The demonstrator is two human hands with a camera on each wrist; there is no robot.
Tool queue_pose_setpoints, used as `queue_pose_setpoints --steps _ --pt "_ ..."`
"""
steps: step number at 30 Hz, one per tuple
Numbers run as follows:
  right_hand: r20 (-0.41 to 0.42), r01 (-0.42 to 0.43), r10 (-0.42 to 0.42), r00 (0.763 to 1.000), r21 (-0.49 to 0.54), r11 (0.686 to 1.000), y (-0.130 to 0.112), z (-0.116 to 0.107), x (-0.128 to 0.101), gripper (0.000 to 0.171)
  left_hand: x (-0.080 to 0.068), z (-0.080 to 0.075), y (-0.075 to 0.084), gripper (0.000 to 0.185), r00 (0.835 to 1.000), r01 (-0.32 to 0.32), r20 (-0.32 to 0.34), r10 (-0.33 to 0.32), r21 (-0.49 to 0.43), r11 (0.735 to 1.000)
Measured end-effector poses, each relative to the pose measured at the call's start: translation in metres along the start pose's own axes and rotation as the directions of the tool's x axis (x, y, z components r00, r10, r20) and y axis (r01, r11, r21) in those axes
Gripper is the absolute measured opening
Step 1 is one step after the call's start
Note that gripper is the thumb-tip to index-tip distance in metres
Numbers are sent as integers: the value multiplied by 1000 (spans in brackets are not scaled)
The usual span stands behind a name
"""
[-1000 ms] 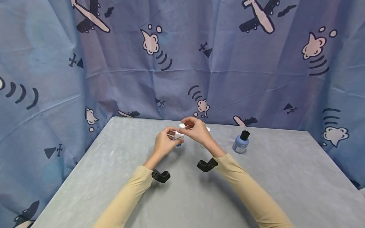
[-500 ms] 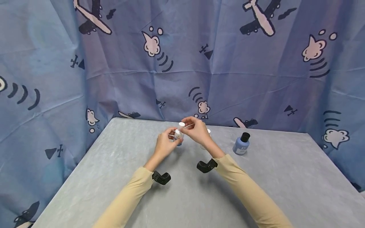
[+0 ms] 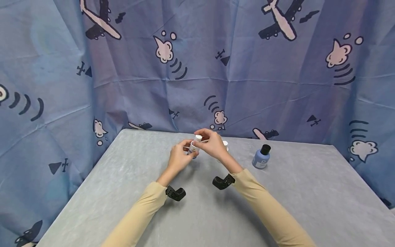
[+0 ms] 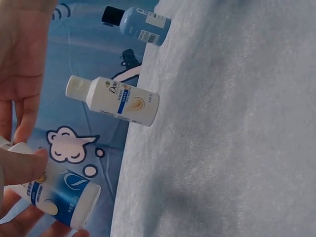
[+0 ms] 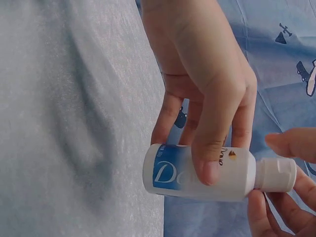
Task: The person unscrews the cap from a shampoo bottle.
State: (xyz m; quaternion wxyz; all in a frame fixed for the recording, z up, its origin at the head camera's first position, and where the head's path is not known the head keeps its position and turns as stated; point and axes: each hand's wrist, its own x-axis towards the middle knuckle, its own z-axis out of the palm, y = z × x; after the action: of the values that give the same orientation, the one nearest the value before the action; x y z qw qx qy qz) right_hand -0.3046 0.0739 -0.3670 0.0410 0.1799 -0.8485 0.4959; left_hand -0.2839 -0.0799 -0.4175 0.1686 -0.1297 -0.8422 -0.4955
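Note:
My left hand (image 3: 179,156) grips a small white and blue Dove bottle (image 5: 227,177), thumb on its front and fingers behind. The bottle is tilted and held over the table. At its top, my right hand (image 3: 213,142) has thumb and fingers curled about the white cap (image 5: 276,175). In the right wrist view the right thumb (image 5: 296,143) lies just above the cap and the fingers below it. From the left wrist view, the bottle's lower end (image 4: 86,205) points away from the right hand (image 4: 22,74), and the cap is mostly hidden.
A second white Dove bottle (image 4: 126,101) stands on the grey table (image 3: 197,212), partly behind the right hand in the head view. Farther right stands a blue bottle (image 3: 260,158) with a black cap. A patterned blue curtain (image 3: 185,68) hangs behind the table.
The cap and the right fingers round it have shifted slightly and the cap's tilt has changed. My left hand keeps its grip on the bottle in nearly the same place.

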Motion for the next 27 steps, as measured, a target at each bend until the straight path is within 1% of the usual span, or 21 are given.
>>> queue_pose_setpoints --steps 7,10,14,18,23,27 --pt "-51 48 -47 998 10 999 3 3 1 31 3 3 -1 42 1000 -13 21 13 15 1000" --pt "-60 56 -55 997 6 998 4 5 1 29 2 2 -2 42 999 -15 36 14 15 1000" --pt "-42 44 -43 998 3 999 6 8 -1 26 -1 -1 -4 43 998 -15 61 15 12 1000" --pt "-15 43 -42 999 22 999 6 8 -2 27 -1 -5 -8 43 996 -20 83 17 40 999" --pt "10 62 -63 998 58 996 5 6 -1 27 0 -6 -10 43 997 -15 79 12 42 999" --pt "-1 76 -76 997 48 996 5 4 -2 27 1 -5 -8 43 997 -14 75 12 23 1000"
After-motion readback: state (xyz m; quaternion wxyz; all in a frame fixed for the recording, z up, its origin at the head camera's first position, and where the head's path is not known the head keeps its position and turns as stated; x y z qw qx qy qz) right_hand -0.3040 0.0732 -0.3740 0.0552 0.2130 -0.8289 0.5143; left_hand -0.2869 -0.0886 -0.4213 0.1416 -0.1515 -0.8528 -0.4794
